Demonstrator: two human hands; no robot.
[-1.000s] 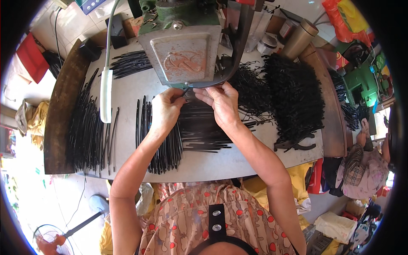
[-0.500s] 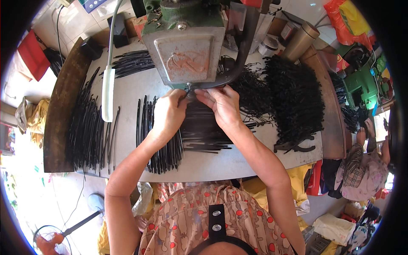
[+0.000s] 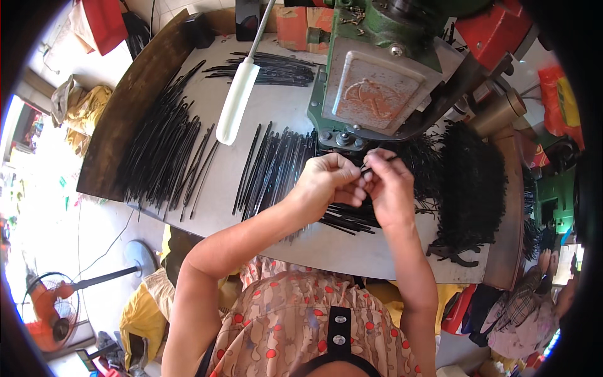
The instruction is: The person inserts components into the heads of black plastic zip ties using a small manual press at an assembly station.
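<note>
My left hand (image 3: pixel 328 182) and my right hand (image 3: pixel 389 182) meet just in front of the green press (image 3: pixel 389 53), fingertips almost touching. Both are closed in a pinch on a thin black strip (image 3: pixel 365 169); most of it is hidden by the fingers, so its exact kind cannot be made out. Under and beside my left hand lies a row of similar black strips (image 3: pixel 267 166). More dark strips (image 3: pixel 352 218) lie beneath my wrists. A tangled black bunch (image 3: pixel 422 163) sits right of my right hand.
A big black heap (image 3: pixel 472 188) fills the table's right side, with dark pliers (image 3: pixel 453 254) at its front. Long strips (image 3: pixel 160 151) lie left, others (image 3: pixel 264 69) at the back. A white lamp (image 3: pixel 237 103) hangs over the table (image 3: pixel 217 207). Another person (image 3: pixel 521 314) sits far right.
Both hands have come back from under the press head toward me, and their fingertips have closed together on the strip. The whole view has swung left, so the press appears farther right.
</note>
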